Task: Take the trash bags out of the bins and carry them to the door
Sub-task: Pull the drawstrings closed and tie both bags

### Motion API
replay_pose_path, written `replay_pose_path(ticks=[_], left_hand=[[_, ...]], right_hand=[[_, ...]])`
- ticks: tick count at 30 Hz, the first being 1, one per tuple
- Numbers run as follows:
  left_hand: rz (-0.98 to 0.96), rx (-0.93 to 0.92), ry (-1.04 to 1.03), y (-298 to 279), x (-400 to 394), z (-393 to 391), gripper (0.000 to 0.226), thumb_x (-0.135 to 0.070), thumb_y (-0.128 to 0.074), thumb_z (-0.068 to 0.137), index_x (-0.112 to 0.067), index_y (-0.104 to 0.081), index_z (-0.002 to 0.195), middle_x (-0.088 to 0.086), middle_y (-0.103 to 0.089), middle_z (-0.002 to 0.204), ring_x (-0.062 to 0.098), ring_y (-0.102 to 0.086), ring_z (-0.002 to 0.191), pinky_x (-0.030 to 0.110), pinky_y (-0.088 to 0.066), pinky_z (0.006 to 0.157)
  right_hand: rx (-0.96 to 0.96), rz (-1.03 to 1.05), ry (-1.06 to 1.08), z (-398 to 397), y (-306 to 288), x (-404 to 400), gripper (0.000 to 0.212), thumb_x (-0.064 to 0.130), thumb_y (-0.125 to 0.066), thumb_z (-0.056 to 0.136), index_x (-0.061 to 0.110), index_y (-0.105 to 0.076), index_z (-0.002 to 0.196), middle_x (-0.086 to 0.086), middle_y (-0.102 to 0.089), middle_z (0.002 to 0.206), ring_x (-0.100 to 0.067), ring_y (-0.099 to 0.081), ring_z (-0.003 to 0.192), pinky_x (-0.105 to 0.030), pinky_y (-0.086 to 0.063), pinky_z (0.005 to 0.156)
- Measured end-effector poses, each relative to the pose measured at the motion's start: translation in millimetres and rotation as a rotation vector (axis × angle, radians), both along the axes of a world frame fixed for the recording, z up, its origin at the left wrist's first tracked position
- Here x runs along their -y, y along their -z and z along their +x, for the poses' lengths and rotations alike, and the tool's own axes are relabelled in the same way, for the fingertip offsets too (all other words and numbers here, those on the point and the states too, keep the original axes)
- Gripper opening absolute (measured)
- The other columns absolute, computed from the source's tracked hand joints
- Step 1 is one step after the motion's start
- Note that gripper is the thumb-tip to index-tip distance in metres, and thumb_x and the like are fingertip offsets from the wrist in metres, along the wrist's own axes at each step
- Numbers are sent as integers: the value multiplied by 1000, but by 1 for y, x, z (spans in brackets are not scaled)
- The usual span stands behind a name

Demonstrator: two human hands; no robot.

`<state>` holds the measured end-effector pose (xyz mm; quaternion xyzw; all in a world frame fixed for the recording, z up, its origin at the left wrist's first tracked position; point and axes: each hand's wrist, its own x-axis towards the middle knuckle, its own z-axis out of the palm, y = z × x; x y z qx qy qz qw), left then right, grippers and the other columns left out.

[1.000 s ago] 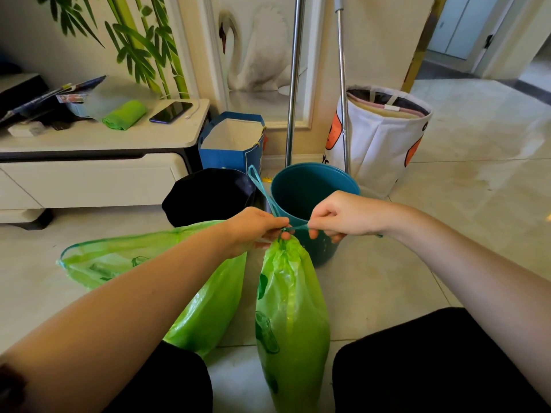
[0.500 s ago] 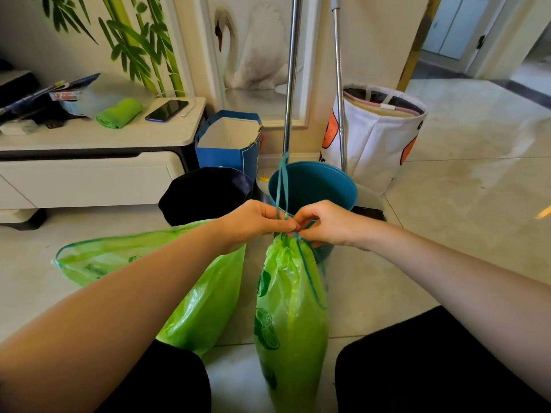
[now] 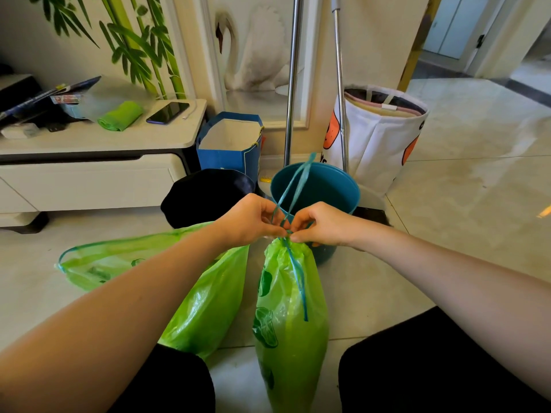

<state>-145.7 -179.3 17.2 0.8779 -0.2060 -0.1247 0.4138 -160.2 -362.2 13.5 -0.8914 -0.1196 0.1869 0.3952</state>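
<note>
A full green trash bag (image 3: 290,323) stands upright on the floor between my knees, its neck gathered. My left hand (image 3: 249,219) and my right hand (image 3: 320,223) meet at that neck, both pinching the blue drawstring (image 3: 293,189); one loop sticks up, one end hangs down the bag's front. A second green trash bag (image 3: 190,299) lies on its side to the left, mouth open, partly under my left forearm. Behind the hands stand a teal bin (image 3: 331,192) with no bag in it and a black bin (image 3: 202,195).
A low white cabinet (image 3: 89,174) at the left carries a phone (image 3: 167,112) and a roll of green bags (image 3: 120,116). A blue paper bag (image 3: 229,144), two metal poles (image 3: 293,84) and a white laundry basket (image 3: 378,138) stand behind. A doorway (image 3: 456,31) opens at the far right.
My hands, pulled apart on the drawstring a second ago, have come together at the bag's neck. A string loop now points up and a loose end hangs down the bag.
</note>
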Motion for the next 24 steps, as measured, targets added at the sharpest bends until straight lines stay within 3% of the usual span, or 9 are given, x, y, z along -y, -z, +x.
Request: replay_pose_path(ticks=[3,7,11,15,19,24], left_hand=[[171,262,24,1,1,0,19,-16,-80,73,-4,-72,86,3,-72,78,9,-65,71,26,-53,71],[372,524,140,5,6,-6,14,-22,-67,84,-10,-67,91,5,-67,88,21,-62,85,34,-48,75],[353,622,97,10,9,-10,11,-22,-60,87,-13,-62,93,3,-64,89,24,-60,88,41,-50,71],[302,628,80,12,10,-12,9,-23,-59,88,-14,-56,89,5,-63,88,26,-59,84,44,-50,68],[233,583,112,12,13,-14,10,-21,-61,88,-12,-58,91,4,-64,87,24,-60,82,39,-48,70],[89,375,11,8,10,-9,14,-18,-73,79,-8,-69,88,-3,-67,77,13,-64,74,30,-53,72]], right_hand=[[-25,52,23,-1,0,-2,4,13,-69,83,15,-65,83,-2,-63,81,-11,-58,71,-29,-56,69],[-110,108,74,-4,1,-1,3,15,-68,85,15,-67,87,-6,-65,88,-13,-62,80,-26,-57,72],[-222,214,162,-5,1,5,3,17,-65,87,17,-68,86,-5,-65,85,-15,-61,78,-24,-57,71],[-249,264,221,-4,5,6,6,14,-63,88,15,-66,94,-7,-66,82,-16,-61,71,-32,-58,74],[-303,277,181,-4,8,9,21,11,-62,87,14,-64,108,-14,-64,94,-23,-61,83,-41,-57,85],[-401,342,209,-4,3,13,11,12,-63,87,18,-68,95,-12,-60,94,-21,-57,86,-40,-53,88]])
